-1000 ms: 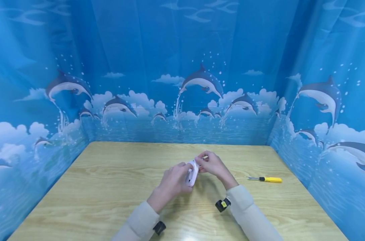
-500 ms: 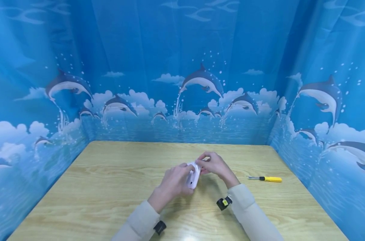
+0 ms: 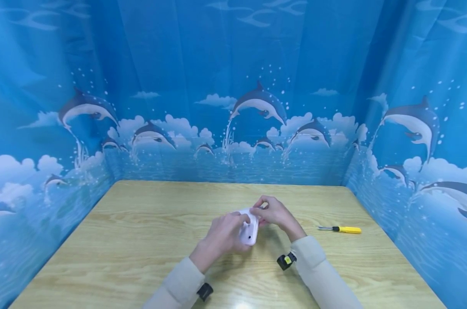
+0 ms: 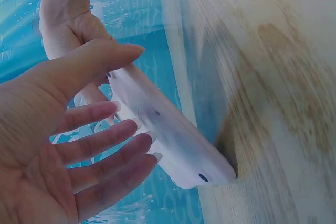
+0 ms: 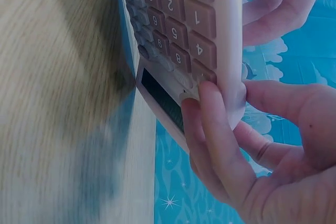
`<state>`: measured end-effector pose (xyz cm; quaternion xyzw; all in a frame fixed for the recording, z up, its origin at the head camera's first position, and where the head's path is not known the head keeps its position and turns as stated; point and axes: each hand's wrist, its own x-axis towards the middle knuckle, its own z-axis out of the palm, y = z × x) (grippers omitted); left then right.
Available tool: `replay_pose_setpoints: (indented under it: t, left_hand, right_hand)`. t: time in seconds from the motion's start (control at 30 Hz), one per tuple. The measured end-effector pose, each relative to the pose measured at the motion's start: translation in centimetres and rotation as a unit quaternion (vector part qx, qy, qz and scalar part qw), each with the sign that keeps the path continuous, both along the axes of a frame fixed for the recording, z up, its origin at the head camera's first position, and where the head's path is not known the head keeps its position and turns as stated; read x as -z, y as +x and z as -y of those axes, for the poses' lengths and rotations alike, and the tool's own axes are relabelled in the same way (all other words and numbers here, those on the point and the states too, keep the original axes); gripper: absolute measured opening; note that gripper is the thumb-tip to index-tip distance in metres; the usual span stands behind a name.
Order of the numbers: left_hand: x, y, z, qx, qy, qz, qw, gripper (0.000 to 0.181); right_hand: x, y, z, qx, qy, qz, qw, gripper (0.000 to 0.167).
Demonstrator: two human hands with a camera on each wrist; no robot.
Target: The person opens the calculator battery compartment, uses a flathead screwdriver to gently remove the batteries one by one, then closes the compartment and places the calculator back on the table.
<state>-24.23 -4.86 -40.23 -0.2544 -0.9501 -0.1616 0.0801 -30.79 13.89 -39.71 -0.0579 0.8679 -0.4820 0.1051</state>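
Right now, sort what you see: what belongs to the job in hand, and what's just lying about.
Job in hand:
calculator, held up
right grip, pinching it
left grip, fingers at its back

Lying about:
yellow-handled screwdriver, untouched on the table, though it might serve the job
dolphin curtain, seemingly only backdrop
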Motion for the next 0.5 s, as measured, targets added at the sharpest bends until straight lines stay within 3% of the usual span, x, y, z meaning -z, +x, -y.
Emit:
replay_pose_setpoints:
  t: [0.23, 0.5]
  left_hand:
    - [-0.2, -0.1, 0.4, 0.001, 0.008, 0.013, 0.9999, 0.060]
    - [-0.3, -0.5, 1.2, -0.012, 0.052, 0.031, 0.9981, 0.062]
  right_hand:
    - [0.0, -0.1, 0.0, -0.002, 0.001, 0.003, 1.0000, 0.017]
    - [0.2, -0.2, 0.0, -0.004, 0.002, 0.005, 1.0000, 0.016]
